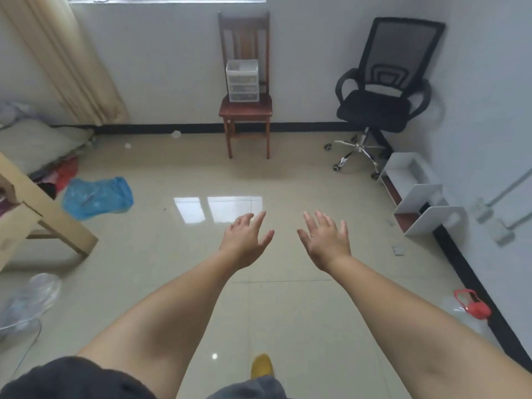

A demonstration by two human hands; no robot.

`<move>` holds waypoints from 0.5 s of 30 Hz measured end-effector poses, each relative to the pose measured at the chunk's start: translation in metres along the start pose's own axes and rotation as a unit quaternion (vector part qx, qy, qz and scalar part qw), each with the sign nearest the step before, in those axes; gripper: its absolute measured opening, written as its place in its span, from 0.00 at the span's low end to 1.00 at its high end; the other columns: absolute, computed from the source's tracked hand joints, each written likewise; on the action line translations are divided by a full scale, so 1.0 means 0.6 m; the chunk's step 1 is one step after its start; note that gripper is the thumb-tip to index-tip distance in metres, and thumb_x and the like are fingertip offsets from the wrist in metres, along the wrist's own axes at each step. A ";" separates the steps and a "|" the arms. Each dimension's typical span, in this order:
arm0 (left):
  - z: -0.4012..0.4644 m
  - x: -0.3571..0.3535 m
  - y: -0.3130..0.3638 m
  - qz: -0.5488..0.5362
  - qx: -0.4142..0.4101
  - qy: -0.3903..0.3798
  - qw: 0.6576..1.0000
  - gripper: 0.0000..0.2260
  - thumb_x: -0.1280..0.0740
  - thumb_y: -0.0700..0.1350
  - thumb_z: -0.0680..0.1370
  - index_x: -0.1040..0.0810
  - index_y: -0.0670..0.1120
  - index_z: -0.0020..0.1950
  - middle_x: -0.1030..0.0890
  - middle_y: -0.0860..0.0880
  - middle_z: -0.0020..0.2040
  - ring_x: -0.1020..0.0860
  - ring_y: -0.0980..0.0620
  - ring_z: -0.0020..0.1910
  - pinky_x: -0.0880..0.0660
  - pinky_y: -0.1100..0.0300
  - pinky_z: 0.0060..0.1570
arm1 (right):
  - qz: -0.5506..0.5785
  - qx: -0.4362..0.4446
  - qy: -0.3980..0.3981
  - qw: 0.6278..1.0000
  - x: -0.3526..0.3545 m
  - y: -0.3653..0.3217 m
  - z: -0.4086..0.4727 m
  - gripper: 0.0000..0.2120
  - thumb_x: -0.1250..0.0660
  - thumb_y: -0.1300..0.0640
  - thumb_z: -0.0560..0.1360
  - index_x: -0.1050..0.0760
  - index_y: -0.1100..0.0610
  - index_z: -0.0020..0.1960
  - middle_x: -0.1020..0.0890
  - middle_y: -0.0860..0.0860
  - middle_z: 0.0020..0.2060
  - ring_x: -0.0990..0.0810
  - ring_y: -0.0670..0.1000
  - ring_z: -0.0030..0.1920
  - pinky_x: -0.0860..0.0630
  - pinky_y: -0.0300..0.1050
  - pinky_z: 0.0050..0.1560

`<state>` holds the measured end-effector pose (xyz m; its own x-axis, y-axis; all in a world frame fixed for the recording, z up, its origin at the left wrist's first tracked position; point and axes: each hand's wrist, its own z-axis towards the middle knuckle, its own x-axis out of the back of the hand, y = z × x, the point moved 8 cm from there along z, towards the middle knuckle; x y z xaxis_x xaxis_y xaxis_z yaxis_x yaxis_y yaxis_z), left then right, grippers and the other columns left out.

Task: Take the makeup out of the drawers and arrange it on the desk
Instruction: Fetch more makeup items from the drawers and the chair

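- Head view, hands: both arms reach forward over the tiled floor (259,298), palms down. The left hand (246,240) has its fingers spread wide and holds nothing; the right hand (326,240) is likewise splayed and bare. Neither grip touches anything.
- Head view, task's thing: a small clear plastic drawer unit (242,81) stands upright on the seat of a wooden chair (245,110) against the far wall. It shows stacked drawers, all pushed in; whether makeup lies inside is too blurred to tell.
- Head view, the deciding relation: the drawer unit lies straight ahead of the hands and well apart from them, with bare floor between. Its drawer fronts face the person, so the pull would run back toward the body. It sits nearly in line with the left hand, so that hand looks slightly better placed, though both are far out of reach; a walk forward seems needed first.
- Head view, where things would go: a pale wooden table (34,208) shows only as an edge and leg at the left, well apart from the chair. Its top is mostly out of frame.
- Head view, surroundings: a black office chair (383,90) stands to the right of the wooden one, and a blue plastic bag (98,197) lies on the floor near the table leg.
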<state>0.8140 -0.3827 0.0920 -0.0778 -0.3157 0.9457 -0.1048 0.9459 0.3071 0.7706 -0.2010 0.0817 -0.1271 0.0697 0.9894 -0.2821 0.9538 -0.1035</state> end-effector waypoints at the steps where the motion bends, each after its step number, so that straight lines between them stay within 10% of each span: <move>1: 0.038 0.011 -0.002 0.005 -0.005 -0.001 1.000 0.27 0.50 0.61 0.80 0.48 0.52 0.77 0.40 0.45 0.74 0.43 0.46 0.74 0.43 0.50 0.70 | 0.003 -0.005 0.001 1.000 0.009 0.005 0.033 0.27 0.57 0.40 0.80 0.52 0.47 0.77 0.45 0.52 0.76 0.47 0.51 0.76 0.54 0.59 0.72; 15: 0.516 0.018 0.017 0.022 0.002 -0.013 1.000 0.27 0.50 0.60 0.80 0.48 0.51 0.77 0.39 0.45 0.74 0.42 0.46 0.74 0.44 0.49 0.71 | -0.012 0.004 -0.031 0.999 0.032 0.130 0.488 0.26 0.57 0.41 0.81 0.53 0.47 0.77 0.46 0.51 0.77 0.48 0.50 0.76 0.55 0.59 0.73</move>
<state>0.5053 -0.3998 0.0725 -0.1086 -0.2762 0.9549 -0.1055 0.9584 0.2652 0.4676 -0.2107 0.0627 -0.1789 0.0278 0.9835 -0.2931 0.9527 -0.0802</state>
